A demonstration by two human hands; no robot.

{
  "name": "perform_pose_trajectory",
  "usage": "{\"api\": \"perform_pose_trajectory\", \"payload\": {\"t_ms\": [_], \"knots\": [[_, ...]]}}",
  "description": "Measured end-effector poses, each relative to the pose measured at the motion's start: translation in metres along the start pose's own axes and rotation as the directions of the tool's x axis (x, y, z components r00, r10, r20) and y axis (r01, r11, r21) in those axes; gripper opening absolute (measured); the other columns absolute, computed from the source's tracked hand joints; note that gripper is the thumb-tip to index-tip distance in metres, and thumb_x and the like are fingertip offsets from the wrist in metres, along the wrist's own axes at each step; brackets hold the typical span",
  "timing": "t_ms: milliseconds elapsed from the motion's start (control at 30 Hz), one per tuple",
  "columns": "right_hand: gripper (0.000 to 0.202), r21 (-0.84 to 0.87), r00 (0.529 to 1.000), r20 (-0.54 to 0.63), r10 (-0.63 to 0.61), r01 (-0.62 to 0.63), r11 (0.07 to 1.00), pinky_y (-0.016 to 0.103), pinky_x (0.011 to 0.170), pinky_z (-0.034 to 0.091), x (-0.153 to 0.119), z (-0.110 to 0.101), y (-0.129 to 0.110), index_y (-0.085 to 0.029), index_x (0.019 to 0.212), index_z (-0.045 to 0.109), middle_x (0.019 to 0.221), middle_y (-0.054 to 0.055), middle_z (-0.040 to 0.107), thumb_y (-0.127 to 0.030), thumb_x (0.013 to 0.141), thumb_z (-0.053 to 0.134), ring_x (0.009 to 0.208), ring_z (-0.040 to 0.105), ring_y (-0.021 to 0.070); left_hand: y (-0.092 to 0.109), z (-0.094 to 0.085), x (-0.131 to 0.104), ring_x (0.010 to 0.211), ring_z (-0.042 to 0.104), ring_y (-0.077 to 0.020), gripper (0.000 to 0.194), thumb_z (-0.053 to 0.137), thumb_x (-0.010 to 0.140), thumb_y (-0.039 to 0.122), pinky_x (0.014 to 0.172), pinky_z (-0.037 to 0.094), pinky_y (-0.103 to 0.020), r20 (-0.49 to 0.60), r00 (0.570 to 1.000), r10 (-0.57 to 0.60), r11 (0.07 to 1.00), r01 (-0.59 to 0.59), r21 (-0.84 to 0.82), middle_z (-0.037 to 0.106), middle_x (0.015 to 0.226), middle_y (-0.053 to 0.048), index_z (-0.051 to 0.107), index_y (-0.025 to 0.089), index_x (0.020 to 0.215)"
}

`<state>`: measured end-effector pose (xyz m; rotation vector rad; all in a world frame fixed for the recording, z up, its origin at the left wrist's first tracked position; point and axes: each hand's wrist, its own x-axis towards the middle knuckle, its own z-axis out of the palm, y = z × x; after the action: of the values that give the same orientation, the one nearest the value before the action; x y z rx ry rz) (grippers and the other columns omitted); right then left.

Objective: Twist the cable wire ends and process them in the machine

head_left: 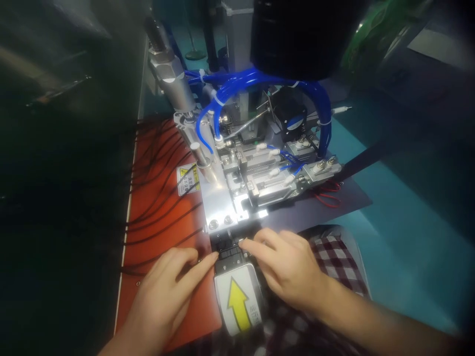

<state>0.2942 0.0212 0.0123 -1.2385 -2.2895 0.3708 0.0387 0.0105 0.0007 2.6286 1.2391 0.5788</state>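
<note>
A black fixture point(230, 252) sits at the lower end of a metal press assembly point(218, 198). My left hand point(166, 282) is on its left side, index fingertip touching the fixture's edge and the other fingers loosely bent. From the right, my right hand point(289, 262) reaches in with its index finger stretched onto the fixture's top right. Its other fingers curl below, partly hidden. No held object shows in either hand; small parts under the fingertips are too blurred to name. Just in front lies a white plate with a yellow arrow point(237, 301) pointing toward the fixture.
Blue air tubes point(252, 79) arch over metal cylinders and slides point(274, 173). An orange-red panel point(163, 217) with several black wires lies left, near a warning label point(188, 179). A large black cylinder point(293, 39) hangs above. Checked cloth point(334, 257) shows at right.
</note>
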Motion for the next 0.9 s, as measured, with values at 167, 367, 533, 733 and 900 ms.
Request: {"api": "perform_pose_trajectory", "payload": {"t_ms": [167, 367, 533, 733, 900], "knots": [[0.024, -0.219, 0.979, 0.153, -0.136, 0.167, 0.961, 0.033, 0.049, 0.023, 0.014, -0.013, -0.007, -0.013, 0.092, 0.067, 0.066, 0.002, 0.059, -0.006, 0.079, 0.048, 0.050, 0.044, 0.0155, -0.002, 0.000, 0.000, 0.089, 0.049, -0.0177, 0.046, 0.035, 0.092, 0.002, 0.073, 0.042, -0.028, -0.014, 1.000, 0.025, 1.000, -0.025, -0.006, 0.050, 0.099, -0.006, 0.051, 0.023, 0.129], [0.025, -0.047, 0.982, 0.184, -0.052, 0.062, 0.997, 0.031, 0.053, 0.031, 0.018, -0.020, -0.007, -0.014, 0.096, 0.068, 0.068, 0.003, 0.067, -0.007, 0.081, 0.050, 0.055, 0.056, 0.0160, -0.001, 0.001, 0.003, 0.087, 0.049, -0.0176, 0.044, 0.034, 0.092, 0.005, 0.071, 0.042, -0.027, -0.016, 1.000, 0.019, 1.000, -0.020, -0.021, 0.050, 0.098, -0.006, 0.051, 0.024, 0.128], [0.016, 0.568, 0.782, 0.297, 0.549, -0.606, 0.556, 0.023, 0.045, 0.037, 0.005, 0.001, 0.005, -0.018, 0.094, 0.062, 0.073, 0.000, 0.065, -0.025, 0.089, 0.048, 0.047, 0.054, 0.0099, -0.002, 0.002, 0.003, 0.085, 0.049, -0.0174, 0.041, 0.035, 0.092, 0.005, 0.070, 0.042, -0.027, -0.029, 1.000, 0.011, 1.000, -0.011, -0.004, 0.050, 0.097, -0.006, 0.052, 0.023, 0.125], [0.024, 0.752, 0.674, 0.483, 0.560, -0.646, 0.130, 0.021, 0.048, 0.038, 0.011, 0.023, 0.005, -0.015, 0.077, 0.056, 0.067, -0.003, 0.060, -0.036, 0.087, 0.054, 0.043, 0.047, 0.0048, -0.002, 0.002, 0.003, 0.085, 0.048, -0.0171, 0.041, 0.035, 0.092, 0.004, 0.070, 0.042, -0.027, -0.031, 0.999, 0.014, 1.000, -0.015, -0.013, 0.050, 0.096, -0.005, 0.053, 0.023, 0.123], [0.022, 0.730, 0.642, 0.510, 0.572, -0.675, 0.107, 0.021, 0.049, 0.036, 0.023, 0.020, -0.005, -0.017, 0.069, 0.051, 0.048, -0.008, 0.049, -0.032, 0.084, 0.057, 0.043, 0.043, 0.0064, -0.001, 0.002, 0.003, 0.085, 0.049, -0.0170, 0.041, 0.034, 0.092, 0.003, 0.071, 0.042, -0.028, -0.038, 0.999, 0.015, 1.000, -0.016, -0.022, 0.050, 0.096, -0.005, 0.053, 0.022, 0.124]]}}
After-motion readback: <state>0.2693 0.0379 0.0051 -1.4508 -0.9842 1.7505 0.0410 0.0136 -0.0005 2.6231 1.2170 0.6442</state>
